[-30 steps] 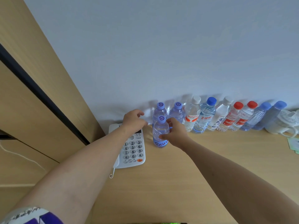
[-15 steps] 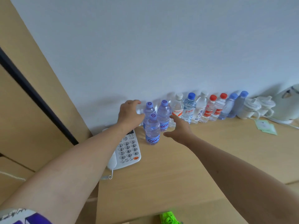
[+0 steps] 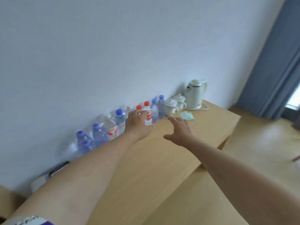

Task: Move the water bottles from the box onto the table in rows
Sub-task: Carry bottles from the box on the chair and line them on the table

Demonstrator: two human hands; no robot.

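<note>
A row of water bottles stands along the wall on the wooden table, with purple, white, blue and red caps. One purple-capped bottle stands alone in front of the row's left end. My left hand hovers loosely curled in front of the red-capped bottles and holds nothing; whether it touches them is blurred. My right hand is over the table to the right, fingers spread and empty. The box is out of view.
At the row's right end stand two white lidded cups, a pale kettle and green cards. A telephone lies partly hidden under my left arm. The table's right edge drops to a wooden floor; a blue curtain hangs beyond.
My right hand let go of the front purple-capped bottle, which stays standing. Both hands swung right along the row, and my view turned right and tilted.
</note>
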